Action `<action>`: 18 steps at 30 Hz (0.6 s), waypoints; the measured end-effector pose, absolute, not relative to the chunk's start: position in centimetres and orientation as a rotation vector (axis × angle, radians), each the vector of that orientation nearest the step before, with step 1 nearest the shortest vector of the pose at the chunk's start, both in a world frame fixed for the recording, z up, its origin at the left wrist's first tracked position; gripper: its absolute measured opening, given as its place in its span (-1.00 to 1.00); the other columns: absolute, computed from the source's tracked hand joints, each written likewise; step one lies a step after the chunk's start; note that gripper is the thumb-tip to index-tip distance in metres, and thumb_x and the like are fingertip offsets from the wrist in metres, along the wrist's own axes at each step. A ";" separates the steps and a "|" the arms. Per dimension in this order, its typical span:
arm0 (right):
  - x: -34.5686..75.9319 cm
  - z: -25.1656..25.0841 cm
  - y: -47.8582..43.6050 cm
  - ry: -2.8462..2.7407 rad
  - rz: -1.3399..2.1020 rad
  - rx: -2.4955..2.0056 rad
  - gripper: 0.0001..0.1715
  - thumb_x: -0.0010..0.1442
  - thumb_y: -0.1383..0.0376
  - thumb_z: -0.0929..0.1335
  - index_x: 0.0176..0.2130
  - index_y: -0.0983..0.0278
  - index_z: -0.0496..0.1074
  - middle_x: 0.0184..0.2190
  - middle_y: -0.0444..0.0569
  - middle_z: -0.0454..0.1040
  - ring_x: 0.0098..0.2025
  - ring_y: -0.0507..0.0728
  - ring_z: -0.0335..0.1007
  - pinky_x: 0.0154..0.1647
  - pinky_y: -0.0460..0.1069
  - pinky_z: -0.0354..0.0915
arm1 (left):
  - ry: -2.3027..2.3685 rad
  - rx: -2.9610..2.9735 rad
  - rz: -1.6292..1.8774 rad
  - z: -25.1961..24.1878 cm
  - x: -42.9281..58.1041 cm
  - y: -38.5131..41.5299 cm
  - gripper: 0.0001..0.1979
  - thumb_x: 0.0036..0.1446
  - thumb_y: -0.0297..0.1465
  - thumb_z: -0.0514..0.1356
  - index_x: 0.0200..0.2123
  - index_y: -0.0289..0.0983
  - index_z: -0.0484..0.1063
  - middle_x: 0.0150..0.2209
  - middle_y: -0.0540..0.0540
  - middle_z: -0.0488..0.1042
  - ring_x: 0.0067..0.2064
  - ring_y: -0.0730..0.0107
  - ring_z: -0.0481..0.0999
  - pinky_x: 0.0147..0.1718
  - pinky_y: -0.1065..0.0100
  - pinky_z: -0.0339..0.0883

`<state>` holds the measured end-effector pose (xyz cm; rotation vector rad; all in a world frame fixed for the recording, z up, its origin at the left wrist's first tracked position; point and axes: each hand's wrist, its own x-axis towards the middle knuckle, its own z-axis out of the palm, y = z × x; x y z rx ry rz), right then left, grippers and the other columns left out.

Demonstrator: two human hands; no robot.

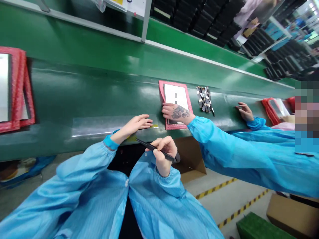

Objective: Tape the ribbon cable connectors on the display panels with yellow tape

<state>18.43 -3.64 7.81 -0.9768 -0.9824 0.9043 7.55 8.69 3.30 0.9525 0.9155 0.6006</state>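
Observation:
My left hand [136, 124] lies flat on the near edge of the green conveyor belt [94, 89], fingers stretched out beside a small yellow tab [155, 126] at the end of a clear film strip [99, 125]. My right hand [163, 153] is closed around black tweezers [156, 148], held just below the belt edge with the tips pointing left. A co-worker's tattooed hand [176, 113] rests on a pink foam pouch [177, 103] holding a flat panel. The co-worker's other hand [245, 111] touches the belt farther right.
A bundle of black and silver strips [204, 98] lies right of the pouch. Red pouches with panels [16, 88] sit at far left, more red pouches [275, 107] at far right. Cardboard boxes [190, 159] and striped floor tape [215, 188] are below. Black trays [199, 16] are stacked behind.

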 end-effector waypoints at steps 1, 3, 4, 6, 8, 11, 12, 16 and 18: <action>18.7 7.8 -3.7 -0.974 0.892 -0.981 -0.78 0.09 0.23 0.47 -0.41 0.17 0.33 -0.57 -0.19 0.53 -0.58 0.07 0.44 -0.47 -0.03 0.38 | 0.950 0.973 0.561 3.8 8.5 9.4 -0.59 0.29 -0.34 0.09 0.14 -0.41 0.27 0.05 -0.43 0.55 0.00 0.18 0.63 0.11 0.14 0.44; 19.3 7.6 -3.7 -0.947 0.866 -0.995 -0.76 0.08 0.21 0.47 -0.41 0.17 0.33 -0.54 -0.17 0.56 -0.57 0.08 0.45 -0.48 -0.03 0.37 | 1.020 1.052 0.513 4.3 10.6 10.9 -0.64 0.30 -0.41 0.05 0.13 -0.40 0.27 -0.05 -0.38 0.60 -0.09 0.24 0.66 0.01 0.21 0.50; 19.6 7.5 -3.8 -0.933 0.853 -1.004 -0.76 0.08 0.21 0.47 -0.41 0.17 0.33 -0.53 -0.16 0.57 -0.57 0.08 0.45 -0.49 -0.03 0.36 | 1.057 1.095 0.502 4.4 11.8 11.7 -0.65 0.29 -0.43 0.05 0.12 -0.39 0.27 -0.10 -0.34 0.62 -0.14 0.26 0.67 -0.04 0.23 0.52; 20.1 7.4 -4.0 -0.919 0.823 -1.023 -0.76 0.07 0.21 0.47 -0.41 0.17 0.32 -0.53 -0.16 0.57 -0.57 0.09 0.46 -0.50 -0.03 0.34 | 1.125 1.176 0.506 4.3 14.0 13.4 -0.69 0.28 -0.42 0.09 0.07 -0.36 0.32 -0.20 -0.26 0.64 -0.20 0.24 0.67 -0.09 0.20 0.53; 20.6 7.5 -4.2 -0.916 0.787 -1.037 -0.77 0.07 0.23 0.46 -0.41 0.18 0.32 -0.53 -0.17 0.56 -0.56 0.09 0.47 -0.51 -0.03 0.34 | 1.205 1.268 0.513 4.1 16.0 14.9 -0.79 0.23 -0.39 0.17 -0.08 -0.32 0.41 -0.31 -0.19 0.62 -0.18 0.17 0.65 -0.03 0.12 0.49; 21.5 7.9 -4.7 -0.913 0.727 -1.052 -0.79 0.06 0.29 0.45 -0.41 0.18 0.31 -0.55 -0.19 0.55 -0.56 0.09 0.48 -0.49 -0.04 0.34 | 1.295 1.369 0.524 4.1 18.0 16.4 -0.93 0.14 -0.46 0.22 -0.40 -0.27 0.40 -0.41 -0.15 0.56 -0.06 0.07 0.61 0.14 0.04 0.36; 21.8 8.0 -4.8 -0.910 0.704 -1.071 -0.80 0.05 0.30 0.43 -0.42 0.18 0.30 -0.55 -0.19 0.55 -0.56 0.09 0.48 -0.50 -0.04 0.34 | 1.306 1.383 0.528 4.2 18.3 16.7 -0.87 0.13 -0.49 0.21 -0.46 -0.26 0.36 -0.43 -0.14 0.54 -0.06 0.08 0.60 0.15 0.05 0.35; 23.6 8.3 -5.0 -0.875 0.592 -1.183 -0.81 0.03 0.32 0.39 -0.43 0.18 0.25 -0.58 -0.22 0.50 -0.57 0.10 0.48 -0.52 -0.04 0.31 | 1.287 1.343 0.578 5.4 17.1 16.4 -0.83 0.25 -0.47 0.06 -0.43 -0.23 0.26 -0.40 -0.07 0.47 -0.28 0.28 0.59 -0.15 0.20 0.53; 24.5 8.0 -5.0 -0.848 0.556 -1.228 -0.81 0.03 0.32 0.38 -0.43 0.17 0.23 -0.57 -0.23 0.47 -0.57 0.10 0.48 -0.51 -0.04 0.30 | 1.279 1.300 0.615 6.1 14.6 15.9 -0.84 0.30 -0.44 0.00 -0.37 -0.22 0.23 -0.38 -0.03 0.44 -0.36 0.38 0.55 -0.33 0.32 0.53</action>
